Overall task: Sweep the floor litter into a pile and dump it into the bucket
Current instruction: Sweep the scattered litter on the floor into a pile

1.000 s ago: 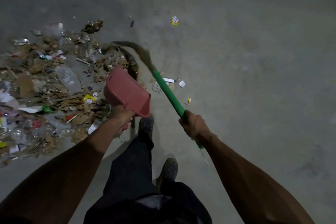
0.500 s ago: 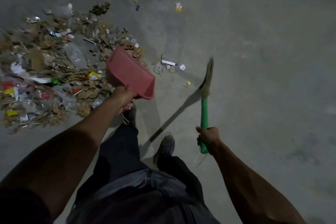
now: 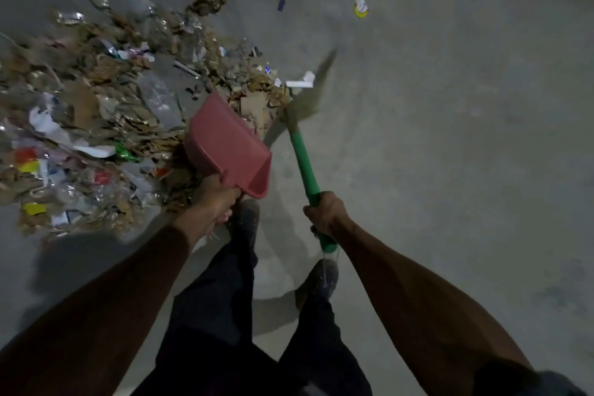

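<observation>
A person's right hand (image 3: 324,212), clamped on a green-handled straw broom (image 3: 303,106), has swung its bristles back against the mixed cardboard-and-plastic litter pile (image 3: 96,112), gathering strays. The left hand (image 3: 215,199) grips a red plastic dustpan (image 3: 229,148) at the pile's edge. No bucket shows.

You're standing in what looks like a warehouse or workshop. Bare grey concrete floor (image 3: 450,138) stretches beyond your right hand (image 3: 324,212), and cardboard-and-plastic litter (image 3: 96,112) lies ahead of your left hand (image 3: 213,202).
</observation>
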Demonstrator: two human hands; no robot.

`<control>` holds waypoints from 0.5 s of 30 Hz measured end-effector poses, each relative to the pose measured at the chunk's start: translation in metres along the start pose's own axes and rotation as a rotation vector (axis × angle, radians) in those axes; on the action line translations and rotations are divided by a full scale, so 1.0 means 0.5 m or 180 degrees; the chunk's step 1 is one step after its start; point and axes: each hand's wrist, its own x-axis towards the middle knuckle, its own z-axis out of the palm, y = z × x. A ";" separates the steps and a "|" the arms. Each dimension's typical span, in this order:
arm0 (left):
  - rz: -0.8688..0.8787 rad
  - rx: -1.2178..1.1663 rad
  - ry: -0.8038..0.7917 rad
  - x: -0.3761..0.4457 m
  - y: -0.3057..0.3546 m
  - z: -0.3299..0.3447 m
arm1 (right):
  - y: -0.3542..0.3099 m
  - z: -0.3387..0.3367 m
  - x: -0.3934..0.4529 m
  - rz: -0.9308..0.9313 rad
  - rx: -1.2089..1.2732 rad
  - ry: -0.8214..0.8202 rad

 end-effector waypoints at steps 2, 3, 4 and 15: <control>-0.0058 -0.0028 0.0034 0.025 0.002 -0.033 | -0.074 0.013 0.015 -0.0265 -0.0308 -0.0081; -0.0081 -0.0031 0.0044 0.033 0.004 -0.046 | -0.104 0.016 0.019 -0.0408 -0.0458 -0.0113; -0.0102 -0.0039 0.0046 0.040 0.005 -0.058 | -0.130 0.016 0.019 -0.0538 -0.0604 -0.0139; -0.0062 -0.0279 -0.0149 0.031 0.036 -0.073 | 0.015 -0.023 -0.113 -0.0760 -0.0357 0.0442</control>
